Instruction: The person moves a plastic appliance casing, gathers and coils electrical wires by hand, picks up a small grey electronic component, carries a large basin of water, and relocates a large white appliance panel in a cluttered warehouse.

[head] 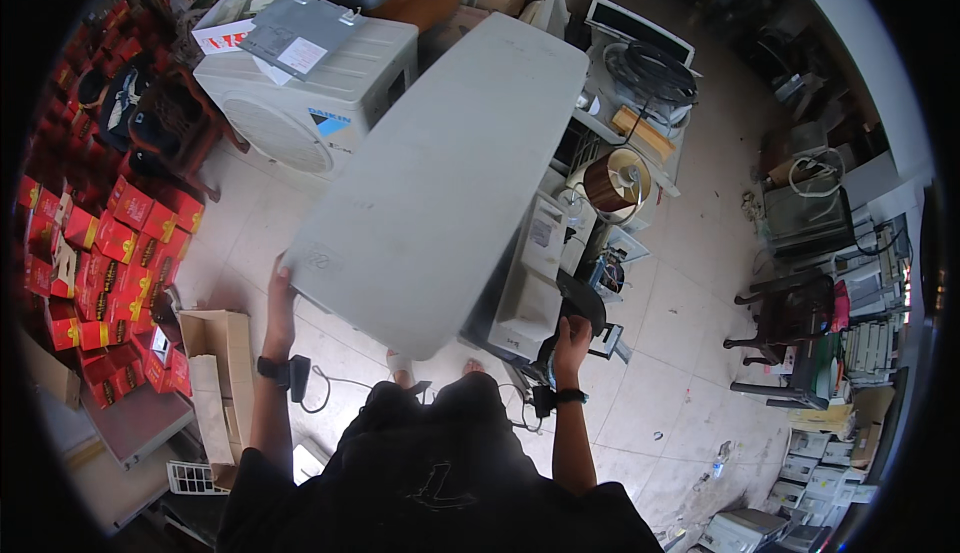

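A long pale grey panel (435,178) with rounded corners slants across the middle, in front of my knees. My left hand (279,305) grips its near left corner, with the thumb at the rim. My right hand (571,343) is curled beside a black curved part (581,302), apart from the panel; whether the fingers hold anything is hard to see. Between the panel and my right hand lies a white plastic tray-like housing (529,290). Each wrist bears a black strapped device with a cable.
A Daikin outdoor unit (300,95) stands far left, with a grey metal plate (300,32) on top. Red boxes (112,268) are piled at left near an open cardboard box (214,358). At right are a lampshade (615,180), coiled black cable (651,73) and a wooden chair (795,313).
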`<state>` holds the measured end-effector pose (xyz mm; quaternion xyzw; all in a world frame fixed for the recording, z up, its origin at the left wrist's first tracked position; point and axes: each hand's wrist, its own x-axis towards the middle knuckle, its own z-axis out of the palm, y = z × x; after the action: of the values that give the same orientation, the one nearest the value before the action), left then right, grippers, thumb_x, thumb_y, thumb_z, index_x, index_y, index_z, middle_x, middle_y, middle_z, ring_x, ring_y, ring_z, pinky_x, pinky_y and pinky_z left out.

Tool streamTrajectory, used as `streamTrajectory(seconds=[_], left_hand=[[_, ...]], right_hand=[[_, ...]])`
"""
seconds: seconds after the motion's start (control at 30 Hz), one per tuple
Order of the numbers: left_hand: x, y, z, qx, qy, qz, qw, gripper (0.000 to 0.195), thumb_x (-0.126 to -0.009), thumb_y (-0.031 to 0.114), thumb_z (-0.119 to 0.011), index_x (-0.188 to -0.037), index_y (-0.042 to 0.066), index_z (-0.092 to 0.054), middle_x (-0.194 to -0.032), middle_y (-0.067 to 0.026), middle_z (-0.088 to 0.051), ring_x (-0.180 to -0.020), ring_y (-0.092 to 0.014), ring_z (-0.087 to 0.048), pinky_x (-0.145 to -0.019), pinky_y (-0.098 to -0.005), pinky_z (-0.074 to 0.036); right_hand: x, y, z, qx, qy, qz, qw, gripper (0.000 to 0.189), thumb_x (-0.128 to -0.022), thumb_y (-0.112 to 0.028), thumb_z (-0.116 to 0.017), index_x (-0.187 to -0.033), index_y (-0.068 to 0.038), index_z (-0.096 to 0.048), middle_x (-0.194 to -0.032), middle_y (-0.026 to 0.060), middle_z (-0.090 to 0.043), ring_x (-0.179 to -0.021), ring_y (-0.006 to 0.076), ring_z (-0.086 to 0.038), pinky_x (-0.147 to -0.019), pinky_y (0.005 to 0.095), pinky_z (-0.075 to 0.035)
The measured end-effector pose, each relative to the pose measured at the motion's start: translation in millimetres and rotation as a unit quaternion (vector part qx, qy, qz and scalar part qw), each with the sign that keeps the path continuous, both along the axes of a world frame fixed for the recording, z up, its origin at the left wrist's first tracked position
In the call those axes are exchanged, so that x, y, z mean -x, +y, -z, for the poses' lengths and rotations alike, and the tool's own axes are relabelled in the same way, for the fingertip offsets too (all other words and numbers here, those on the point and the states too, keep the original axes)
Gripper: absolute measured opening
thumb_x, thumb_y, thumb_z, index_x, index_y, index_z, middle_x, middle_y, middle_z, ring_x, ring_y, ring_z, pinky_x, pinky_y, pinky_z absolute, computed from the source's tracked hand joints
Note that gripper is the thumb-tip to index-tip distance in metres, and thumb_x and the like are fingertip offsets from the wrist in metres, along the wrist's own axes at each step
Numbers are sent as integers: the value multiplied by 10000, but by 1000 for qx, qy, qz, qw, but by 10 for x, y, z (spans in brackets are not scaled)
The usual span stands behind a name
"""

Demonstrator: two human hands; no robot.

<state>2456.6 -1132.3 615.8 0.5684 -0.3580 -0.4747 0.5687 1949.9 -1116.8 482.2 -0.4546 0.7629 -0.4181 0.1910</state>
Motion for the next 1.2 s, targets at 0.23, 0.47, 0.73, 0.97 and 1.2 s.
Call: streamTrajectory(seconds=[0.23,0.47,0.73,0.97,1.2], left_hand=[[-345,-512,615,4,42,133,990,577,-1030,470,-318,-1293,0,-524,-1200,-78,-603,-1140,-171,-522,-1000,-330,-377],[-101,-736,988,33,30,87,995,276,-995,262,-460,-961,12,-571,-879,-7,-568,-868,-79,-521,-763,-252,-439],[-108,-767,784,106,-26,161,981,297,-931,170,-487,-1070,-52,-626,-947,-89,-662,-881,-148,-613,-786,-284,-487],[-46,-741,574,26,112,151,982,332,-930,190,-500,-1100,-67,-622,-986,-97,-680,-906,-148,-626,-809,-273,-489],[-4,-690,408,-39,170,122,977,374,-965,239,-460,-1123,-63,-614,-976,-83,-681,-868,-133,-624,-778,-259,-491]], right_hand=[[-1340,81,-746,-58,-322,-145,934,289,-1022,-286,-488,-1224,-84,-534,-1147,32,-578,-1045,129,-542,-880,319,-441],[-2007,-22,-1006,9,-480,-91,872,495,-1049,-451,-325,-1374,-102,-457,-1320,34,-521,-1236,173,-476,-1046,348,-379],[-2046,-285,-1028,4,-584,-44,810,539,-1016,-512,-373,-1357,-109,-483,-1277,41,-566,-1168,216,-541,-982,370,-442],[-2106,-302,-1015,50,-685,3,727,476,-1022,-479,-398,-1273,-94,-524,-1168,44,-596,-1083,187,-575,-924,336,-472],[-2140,-275,-1145,14,-687,16,726,405,-1024,-424,-414,-1223,-99,-549,-1118,40,-612,-1041,186,-594,-881,332,-494]])
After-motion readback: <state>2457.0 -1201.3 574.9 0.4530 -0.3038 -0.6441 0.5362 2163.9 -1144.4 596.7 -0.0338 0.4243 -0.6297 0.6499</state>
